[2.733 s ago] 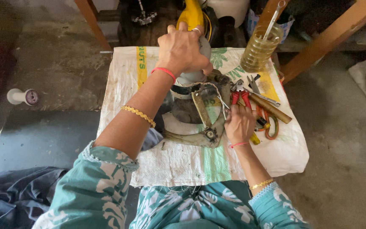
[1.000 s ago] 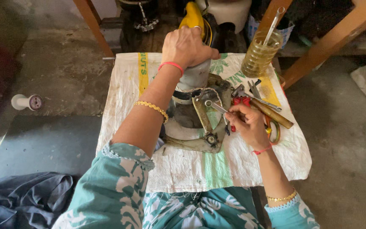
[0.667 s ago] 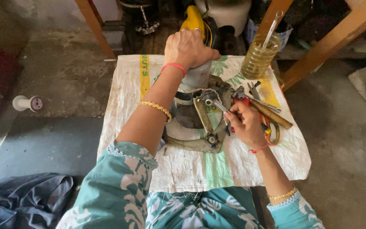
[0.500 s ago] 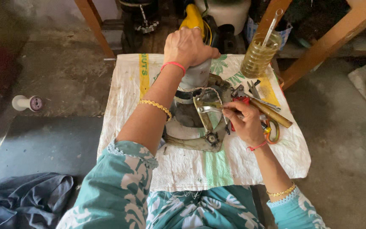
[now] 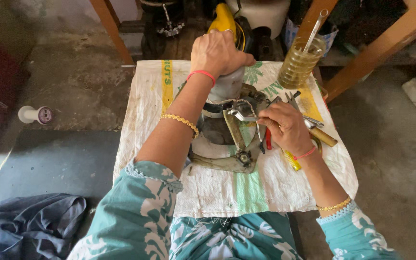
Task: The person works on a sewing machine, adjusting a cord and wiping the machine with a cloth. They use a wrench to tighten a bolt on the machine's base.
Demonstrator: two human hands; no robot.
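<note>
A grey metal machine part [image 5: 227, 139] with a round housing lies on a white woven sack [image 5: 169, 168] spread over a low table. My left hand [image 5: 217, 53] grips the upright cylindrical top of the part. A small steel spanner [image 5: 239, 115] is in my right hand [image 5: 285, 127], with its open jaw set on the part's upper bracket. Pliers with red handles [image 5: 268, 139] and a yellow-handled screwdriver [image 5: 292, 160] lie partly hidden under my right hand.
A glass jar of yellowish oil [image 5: 300, 65] with a stick in it stands at the sack's far right corner. Wooden legs [image 5: 109, 29] rise behind. A white spool [image 5: 34, 114] lies on the floor at left. Dark cloth [image 5: 25, 226] is piled near left.
My right hand has lifted the spanner from the tool pile and brought it left onto the part's bracket. My left hand has kept its grip on the cylinder.
</note>
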